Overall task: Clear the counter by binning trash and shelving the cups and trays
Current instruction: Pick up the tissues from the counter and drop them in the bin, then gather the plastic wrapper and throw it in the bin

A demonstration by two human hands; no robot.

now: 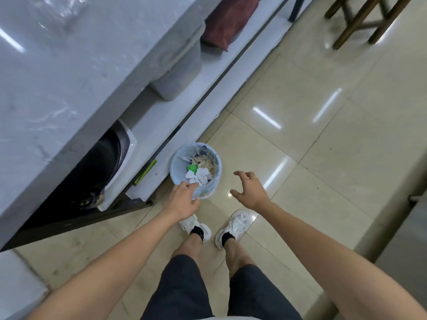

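I read the table as polished, marbled stone; the floor as glossy glazed tile mirroring the lamps; the bin as thin blue plastic film holding crumpled white paper; the stool as dark wood.

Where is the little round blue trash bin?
The small round blue trash bin stands on the tiled floor beside the counter's low shelf, just beyond the left hand.
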